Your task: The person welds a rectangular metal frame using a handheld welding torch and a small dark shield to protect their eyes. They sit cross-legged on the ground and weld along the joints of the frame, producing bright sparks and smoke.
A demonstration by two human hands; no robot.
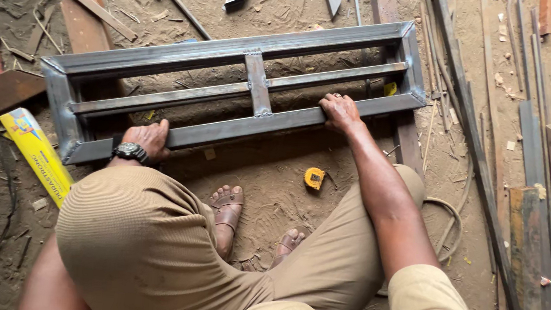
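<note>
A: Left hand, with the black watch, curled over the near rail of the steel frame, fingers closed around the edge. Firm grip, near the left corner.

B: And lying where, this frame?

A: Flat on the dirt floor, just in front of the knees, long side across the view. Rectangular, grey, welded from flat bars, with one middle rail and a short cross piece.

B: Sharp edges, probably?

A: Probably, and bare skin on them. Possible cut if slipping along the rail. Also heavy at a guess, so risk of dropping on the toes in open sandals, very close under it.

B: And more to the right?

A: Small yellow tape measure in the dust, near the feet. Then right hand pressing on the same near rail, fingers bent over the top, holding it. Beside, long rusty steel strips, easy to trip over.
</note>
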